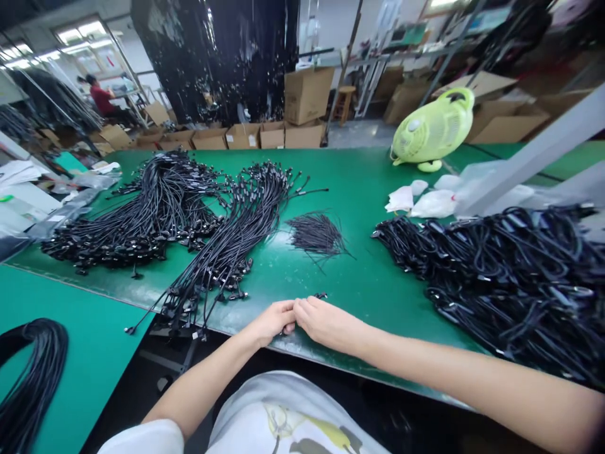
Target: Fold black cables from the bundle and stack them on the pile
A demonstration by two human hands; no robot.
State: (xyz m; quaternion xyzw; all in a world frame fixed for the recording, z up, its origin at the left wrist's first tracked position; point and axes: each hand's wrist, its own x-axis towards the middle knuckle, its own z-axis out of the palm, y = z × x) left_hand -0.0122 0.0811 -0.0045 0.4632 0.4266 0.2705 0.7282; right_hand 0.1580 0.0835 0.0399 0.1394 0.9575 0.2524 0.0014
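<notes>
Connector (321, 295), seemingly, just past right hand (326, 323) grip

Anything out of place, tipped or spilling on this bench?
Two things. The lime-green plastic fan at the far side of the green table looks tipped over, not standing upright. The middle bundle of black cables spills over the table's near edge, just left of the person's left hand.

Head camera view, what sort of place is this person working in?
Most likely a cable assembly workshop or small factory. Heaps of black cables lie on a long green worktable, cardboard boxes are stacked behind it, and another person is at a bench far left.
</notes>
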